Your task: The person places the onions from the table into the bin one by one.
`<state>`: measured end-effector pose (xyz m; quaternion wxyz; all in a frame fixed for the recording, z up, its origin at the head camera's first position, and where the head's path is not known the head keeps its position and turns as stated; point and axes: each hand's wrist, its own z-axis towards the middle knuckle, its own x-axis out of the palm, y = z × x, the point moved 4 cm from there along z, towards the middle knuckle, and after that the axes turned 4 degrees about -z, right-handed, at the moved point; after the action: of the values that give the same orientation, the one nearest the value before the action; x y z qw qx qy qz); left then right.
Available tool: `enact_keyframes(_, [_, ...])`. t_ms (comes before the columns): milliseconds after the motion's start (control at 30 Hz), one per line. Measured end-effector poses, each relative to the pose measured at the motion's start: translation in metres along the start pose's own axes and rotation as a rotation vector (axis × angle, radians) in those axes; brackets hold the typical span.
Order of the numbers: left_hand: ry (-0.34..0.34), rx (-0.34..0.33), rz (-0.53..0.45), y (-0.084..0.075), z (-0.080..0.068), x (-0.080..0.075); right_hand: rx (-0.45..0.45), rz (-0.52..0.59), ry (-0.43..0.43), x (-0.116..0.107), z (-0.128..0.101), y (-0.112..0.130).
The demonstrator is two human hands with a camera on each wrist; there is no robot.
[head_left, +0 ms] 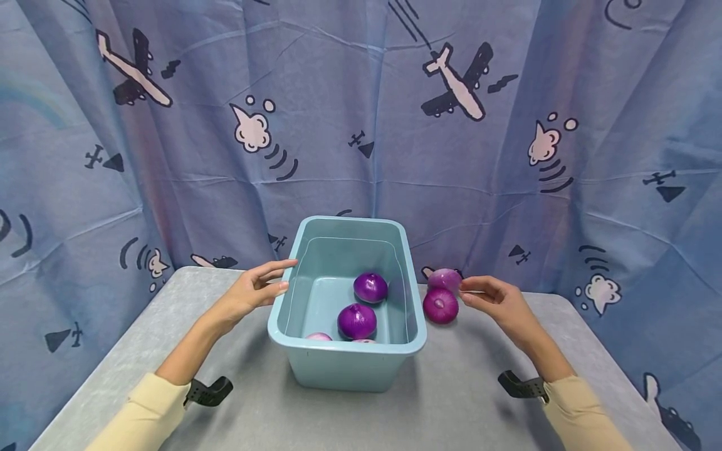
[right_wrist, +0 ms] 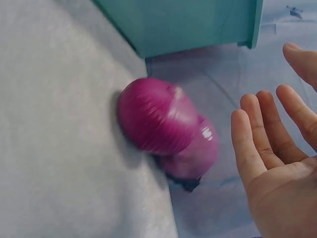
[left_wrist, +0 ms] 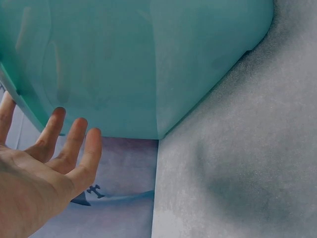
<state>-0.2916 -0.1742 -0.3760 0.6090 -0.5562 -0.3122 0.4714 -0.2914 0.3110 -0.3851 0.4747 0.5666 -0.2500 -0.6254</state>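
Note:
A light blue plastic tub point(head_left: 350, 366) stands on the table, with purple onions inside: one onion point(head_left: 370, 288) farther back, another onion point(head_left: 357, 321) nearer, and two pale ones partly hidden by the front wall. My left hand point(head_left: 254, 291) is at the tub's left rim, its fingers loosely extended and fingertips at the edge. Two more onions lie outside on the right: a front onion point(right_wrist: 156, 115) and a paler back onion point(right_wrist: 194, 151). Beside them my right hand point(head_left: 499, 304) hovers with relaxed fingers and nothing in its grasp; the right wrist view shows a gap to both onions.
The grey table point(head_left: 225, 413) ends at a back edge close behind the tub and the loose onions. A blue curtain point(head_left: 338, 125) printed with airplanes hangs behind and around the table. Black bands point(head_left: 210, 392) sit on both wrists.

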Motion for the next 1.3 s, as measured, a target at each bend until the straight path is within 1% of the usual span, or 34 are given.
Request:
enact_keyframes(200, [-0.003,0.0,0.011,-0.001,-0.001,0.0,0.064,0.015,-0.01,0.002,-0.004,-0.02])
enact_keyframes(400, [0.004,-0.001,0.005,-0.001,-0.001,0.0,0.079,0.03,-0.037,0.004,-0.006,-0.036])
enact_keyframes(600, [0.01,-0.004,-0.011,-0.002,-0.001,0.0,0.108,-0.014,-0.091,0.01,-0.008,-0.044])
enact_keyframes(733, [0.01,-0.007,-0.01,-0.002,-0.001,-0.001,0.116,0.006,-0.115,0.018,-0.007,-0.047])
enact_keyframes(833, [0.004,-0.015,-0.009,-0.001,-0.001,-0.001,0.148,0.021,-0.129,0.025,-0.006,-0.051])
enact_keyframes(1000, [-0.002,-0.013,0.002,0.0,-0.003,-0.002,0.24,-0.027,-0.185,0.037,-0.003,-0.055])
enact_keyframes(1100, [-0.002,-0.009,0.006,-0.001,-0.003,-0.002,0.286,-0.025,-0.232,0.045,-0.001,-0.057])
enact_keyframes(1200, [-0.002,-0.011,0.006,-0.002,-0.003,0.0,0.306,-0.006,-0.282,0.05,0.001,-0.059])
enact_keyframes(1300, [0.004,-0.009,0.003,-0.003,-0.003,0.001,0.3,0.017,-0.32,0.055,0.004,-0.061])
